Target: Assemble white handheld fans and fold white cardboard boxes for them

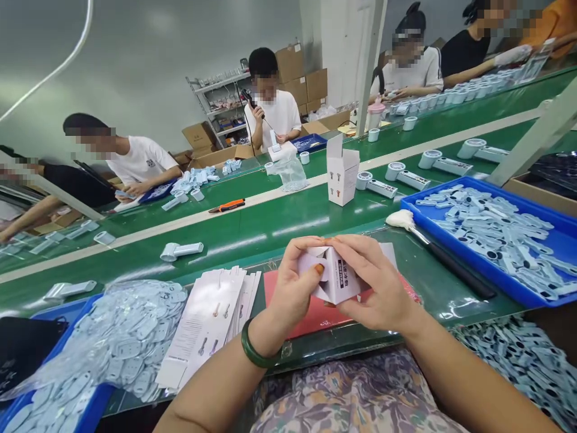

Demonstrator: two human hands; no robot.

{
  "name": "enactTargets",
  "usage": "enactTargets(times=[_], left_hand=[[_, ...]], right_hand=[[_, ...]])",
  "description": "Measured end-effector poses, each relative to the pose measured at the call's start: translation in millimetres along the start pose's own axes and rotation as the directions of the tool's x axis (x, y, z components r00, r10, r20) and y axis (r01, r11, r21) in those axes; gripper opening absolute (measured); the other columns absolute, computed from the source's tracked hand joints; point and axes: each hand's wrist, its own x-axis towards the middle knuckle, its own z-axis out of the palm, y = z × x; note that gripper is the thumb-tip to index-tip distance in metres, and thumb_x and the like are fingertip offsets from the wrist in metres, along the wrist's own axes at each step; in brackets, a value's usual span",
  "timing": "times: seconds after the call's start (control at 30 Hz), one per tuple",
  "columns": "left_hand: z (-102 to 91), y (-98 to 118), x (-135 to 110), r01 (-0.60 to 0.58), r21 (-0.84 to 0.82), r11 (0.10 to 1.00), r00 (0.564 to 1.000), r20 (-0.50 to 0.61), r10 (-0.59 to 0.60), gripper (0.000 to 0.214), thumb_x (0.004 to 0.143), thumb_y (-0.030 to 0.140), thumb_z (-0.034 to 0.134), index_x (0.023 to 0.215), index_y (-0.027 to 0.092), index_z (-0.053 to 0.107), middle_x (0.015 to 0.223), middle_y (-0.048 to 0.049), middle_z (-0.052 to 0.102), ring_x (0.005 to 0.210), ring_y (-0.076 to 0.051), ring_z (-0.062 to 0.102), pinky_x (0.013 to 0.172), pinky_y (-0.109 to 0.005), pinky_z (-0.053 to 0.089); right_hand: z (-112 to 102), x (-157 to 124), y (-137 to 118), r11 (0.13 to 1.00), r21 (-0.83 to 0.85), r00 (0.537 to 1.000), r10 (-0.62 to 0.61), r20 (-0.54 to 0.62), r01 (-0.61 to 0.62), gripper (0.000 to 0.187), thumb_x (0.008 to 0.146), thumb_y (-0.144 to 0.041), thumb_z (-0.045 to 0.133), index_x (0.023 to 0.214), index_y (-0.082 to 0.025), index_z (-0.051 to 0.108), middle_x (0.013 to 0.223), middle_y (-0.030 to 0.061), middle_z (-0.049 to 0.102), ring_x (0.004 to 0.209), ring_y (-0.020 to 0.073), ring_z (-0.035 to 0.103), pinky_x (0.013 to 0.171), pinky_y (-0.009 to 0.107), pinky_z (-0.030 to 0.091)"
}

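My left hand [294,288] and my right hand [376,282] both grip a small white carton [336,278] held just above a red mat [315,316] at the table's near edge. The carton's flaps are partly folded, and fingers of both hands curl over its top. A green bangle [253,349] sits on my left wrist. A stack of flat unfolded white cartons [211,319] lies to the left of my hands.
A blue tray [554,240] of pale blue packets is at right, with a brush [433,246] beside it. A clear bag of similar packets [121,337] lies at left. An upright white box [342,171] and white devices stand on the green conveyor. Several other people work across it.
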Motion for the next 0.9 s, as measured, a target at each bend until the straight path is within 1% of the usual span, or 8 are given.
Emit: enactTargets(times=[0.17,0.43,0.57,0.67,0.7,0.77,0.83,0.9], left_hand=[[5.4,0.1,0.7,-0.005,0.035,0.999,0.999,0.033,0.004,0.028,0.086,0.028,0.072,0.113,0.026,0.064,0.114,-0.0025,0.066,0.097,-0.017,0.061,0.082,-0.028,0.052],[6.1,-0.3,1.3,0.039,0.027,0.999,0.999,0.033,-0.039,0.029,0.085,0.024,0.071,0.113,0.025,0.065,0.114,-0.0035,0.069,0.095,-0.018,0.063,0.079,-0.028,0.053],[-7.5,5.1,3.3,-0.011,-0.037,0.999,0.98,0.198,0.018,0.06,0.089,0.048,0.074,0.144,0.033,0.054,0.147,-0.0066,0.059,0.126,-0.027,0.06,0.103,-0.04,0.053],[-21.6,8.8,10.5,-0.207,0.232,0.95,0.936,0.331,0.123,0.098,0.069,0.046,0.094,0.154,0.036,0.046,0.16,-0.0087,0.047,0.142,-0.032,0.048,0.118,-0.048,0.043],[-25.7,8.3,14.6,-0.248,0.31,0.918,0.936,0.32,0.145,0.103,0.064,0.04,0.098,0.153,0.034,0.048,0.159,-0.0103,0.048,0.142,-0.033,0.048,0.118,-0.048,0.044],[-32.0,4.1,24.6,-0.247,0.33,0.911,0.966,0.16,0.204,0.096,0.064,0.035,0.099,0.149,0.031,0.054,0.153,-0.0117,0.053,0.138,-0.031,0.053,0.112,-0.044,0.05],[-35.1,-4.4,35.1,-0.196,0.158,0.968,0.973,-0.092,0.212,0.084,0.068,0.038,0.096,0.143,0.03,0.058,0.146,-0.0106,0.06,0.128,-0.028,0.061,0.102,-0.037,0.056],[-35.0,-16.3,43.8,-0.148,-0.087,0.985,0.955,-0.271,0.12,0.072,0.07,0.041,0.094,0.133,0.028,0.061,0.128,-0.0076,0.07,0.111,-0.022,0.069,0.094,-0.033,0.058]], right_hand=[[-2.2,-5.6,1.3,1.0,0.002,1.0,0.03,-0.008,-0.03,0.091,0.078,-0.02,0.066,0.163,-0.031,0.034,0.142,0.0134,0.055,0.125,0.0356,0.058,0.104,0.055,0.051],[0.2,-10.8,0.3,0.999,-0.034,1.0,0.03,0.005,-0.029,0.09,0.084,-0.026,0.069,0.165,-0.031,0.031,0.141,0.0146,0.055,0.126,0.0366,0.057,0.105,0.057,0.05],[-9.0,-5.8,5.2,0.998,-0.012,0.998,0.067,-0.001,-0.067,0.088,0.089,-0.038,0.072,0.166,-0.03,0.029,0.145,0.0153,0.054,0.131,0.0363,0.056,0.109,0.056,0.05],[-17.2,-1.8,8.3,0.995,-0.004,0.995,0.097,0.019,-0.097,0.082,0.095,-0.055,0.067,0.165,-0.03,0.033,0.151,0.0146,0.053,0.137,0.0357,0.053,0.113,0.056,0.047],[-17.2,-2.4,7.9,0.995,-0.016,0.995,0.103,-0.006,-0.103,0.079,0.096,-0.06,0.063,0.163,-0.029,0.037,0.153,0.015,0.052,0.139,0.0361,0.052,0.114,0.056,0.046],[-10.1,-7.5,5.4,0.988,-0.036,0.976,0.144,-0.165,-0.152,0.069,0.096,-0.062,0.062,0.154,-0.027,0.051,0.148,0.0161,0.056,0.135,0.0355,0.055,0.112,0.056,0.048],[7.1,-15.2,2.6,0.954,0.077,0.894,0.3,-0.333,-0.291,0.052,0.096,-0.056,0.066,0.137,-0.024,0.065,0.129,0.0154,0.066,0.117,0.0307,0.065,0.1,0.05,0.055],[31.2,-19.3,3.5,0.818,0.355,0.783,0.555,-0.28,-0.453,0.044,0.094,-0.054,0.068,0.125,-0.022,0.068,0.11,0.0124,0.073,0.095,0.0248,0.071,0.084,0.042,0.061]])
